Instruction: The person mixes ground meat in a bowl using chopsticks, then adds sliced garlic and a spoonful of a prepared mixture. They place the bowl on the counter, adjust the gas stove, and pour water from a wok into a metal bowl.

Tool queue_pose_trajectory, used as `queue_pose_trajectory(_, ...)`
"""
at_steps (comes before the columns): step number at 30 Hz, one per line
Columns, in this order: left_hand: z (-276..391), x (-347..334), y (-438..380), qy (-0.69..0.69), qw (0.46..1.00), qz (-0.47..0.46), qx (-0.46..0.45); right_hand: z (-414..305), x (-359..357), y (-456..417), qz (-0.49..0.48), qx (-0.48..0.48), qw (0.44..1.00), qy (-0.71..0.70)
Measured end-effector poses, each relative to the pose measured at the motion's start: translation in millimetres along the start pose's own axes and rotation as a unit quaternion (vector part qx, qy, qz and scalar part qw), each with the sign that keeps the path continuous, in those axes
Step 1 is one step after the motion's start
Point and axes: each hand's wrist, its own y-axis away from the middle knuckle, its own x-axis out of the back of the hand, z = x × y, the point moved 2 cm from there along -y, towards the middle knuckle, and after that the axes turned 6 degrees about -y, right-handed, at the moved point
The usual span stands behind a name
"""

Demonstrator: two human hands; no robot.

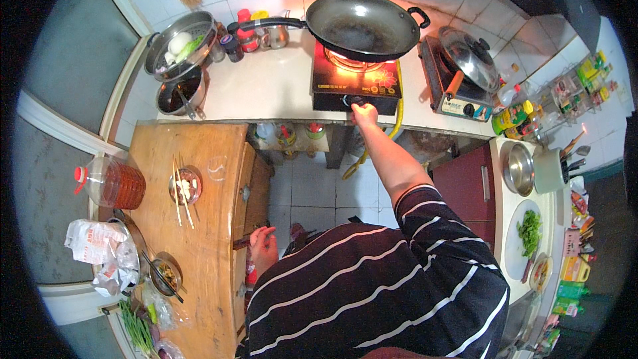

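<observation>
My right hand (364,113) grips the control knob on the front of a black gas stove (357,82). Flames glow orange on its burner beneath a wok (364,30), whose long black handle points left. Beside the wooden table's drawers, my left hand (264,247) hangs low with its fingers apart and nothing in them. A yellow gas hose (398,119) runs down from the stove's right side. On the wooden table (214,239), a small bowl (198,182) holds pale pieces, with chopsticks (183,192) lying across it.
A second stove (461,102) with a glass lid (468,57) stands right. Left on the counter are a steel colander (149,60), a pot (199,102) and seasoning jars (249,42). An oil jug (117,183) stands on the table. Chopped greens (529,232) lie on a white board at right.
</observation>
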Motion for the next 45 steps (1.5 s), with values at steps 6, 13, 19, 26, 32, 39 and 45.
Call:
queue_pose_trajectory(6,0.7,4.7,5.1,-0.046,0.998,-0.009,-0.033,-24.7,2.8,26.9,-0.013,0.002,0.998,0.061)
queue_pose_trajectory(13,-3.3,2.3,3.7,-0.027,0.999,-0.044,0.007,-37.3,13.9,32.1,-0.008,0.039,0.995,0.096)
queue_pose_trajectory(19,-2.2,0.1,4.1,-0.018,0.999,-0.046,0.024,-47.7,18.1,42.2,0.017,0.075,0.988,0.134)
queue_pose_trajectory(26,-8.3,-1.4,0.8,-0.046,0.997,-0.062,0.014,-52.9,22.9,44.1,0.010,0.079,0.983,0.163)
queue_pose_trajectory(32,-7.5,-3.2,-0.7,-0.033,0.998,-0.052,-0.018,-58.7,25.3,48.9,-0.014,0.074,0.981,0.179)
queue_pose_trajectory(39,4.8,-1.0,-3.4,-0.038,0.996,-0.083,0.018,-66.4,29.8,53.0,-0.047,0.059,0.976,0.204)
queue_pose_trajectory(45,2.2,-1.6,-6.6,-0.047,0.994,-0.099,-0.015,-64.3,29.8,51.2,-0.035,0.073,0.978,0.193)
